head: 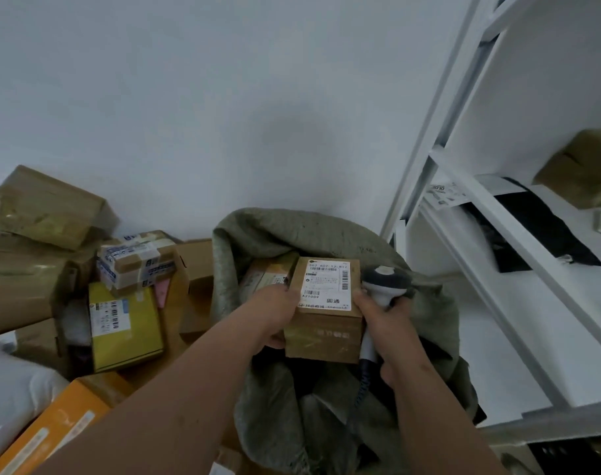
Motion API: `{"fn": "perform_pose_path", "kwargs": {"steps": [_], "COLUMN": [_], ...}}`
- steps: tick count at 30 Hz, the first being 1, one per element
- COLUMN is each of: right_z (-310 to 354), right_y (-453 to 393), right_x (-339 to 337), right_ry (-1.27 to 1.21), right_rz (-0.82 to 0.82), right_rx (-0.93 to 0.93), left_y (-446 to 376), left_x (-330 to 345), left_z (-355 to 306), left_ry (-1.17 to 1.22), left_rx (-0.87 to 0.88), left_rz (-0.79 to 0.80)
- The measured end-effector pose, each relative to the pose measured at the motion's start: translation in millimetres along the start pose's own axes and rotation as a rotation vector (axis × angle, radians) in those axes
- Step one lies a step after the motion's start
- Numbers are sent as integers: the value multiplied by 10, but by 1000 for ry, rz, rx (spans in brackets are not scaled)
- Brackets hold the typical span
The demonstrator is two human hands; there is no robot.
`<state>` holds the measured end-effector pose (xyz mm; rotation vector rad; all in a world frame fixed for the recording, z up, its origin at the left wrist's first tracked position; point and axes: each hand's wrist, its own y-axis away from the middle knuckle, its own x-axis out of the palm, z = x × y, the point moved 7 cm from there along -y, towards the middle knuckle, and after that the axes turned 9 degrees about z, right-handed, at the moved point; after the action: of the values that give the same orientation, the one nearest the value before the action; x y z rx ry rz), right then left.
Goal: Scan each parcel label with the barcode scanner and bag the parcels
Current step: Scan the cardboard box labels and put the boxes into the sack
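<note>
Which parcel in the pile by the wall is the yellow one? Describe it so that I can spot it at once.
Look left of the grey-green sack, at the parcel pile against the wall. The yellow box leans at the front, below a tape-wrapped carton. It alone is bright yellow, with a white barcode label.

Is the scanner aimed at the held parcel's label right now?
No: the barcode scanner in the right hand stands beside the cardboard parcel, head pointing away.

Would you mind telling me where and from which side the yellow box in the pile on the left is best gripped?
Probably the yellow box is best gripped across its long side edges, coming from above. It leans label-up among other parcels, so its broad face is open while its lower end is wedged. Both the left hand and right hand are occupied now.
</note>
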<state>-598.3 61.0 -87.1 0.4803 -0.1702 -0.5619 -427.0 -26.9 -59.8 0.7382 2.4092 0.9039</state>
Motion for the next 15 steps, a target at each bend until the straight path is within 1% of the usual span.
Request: {"fn": "perform_pose_path", "kwargs": {"steps": [4, 7, 9, 15], "right_z": [38, 98, 141, 155], "right_y": [-272, -433, -506, -572], "right_x": [103, 157, 192, 311], "right_ry": [130, 175, 177, 155], "right_rz": [-15, -44, -66, -153], "right_rx": [21, 2, -16, -106], "left_y": [-169, -275, -321, -419], "left_x": [-94, -211, -275, -300], "left_z": [-116, -164, -193, -227], "left_ry": [-198, -221, -191, -208], "left_rx": [84, 162, 202, 254], "left_rz": [-90, -177, -223, -213]}}
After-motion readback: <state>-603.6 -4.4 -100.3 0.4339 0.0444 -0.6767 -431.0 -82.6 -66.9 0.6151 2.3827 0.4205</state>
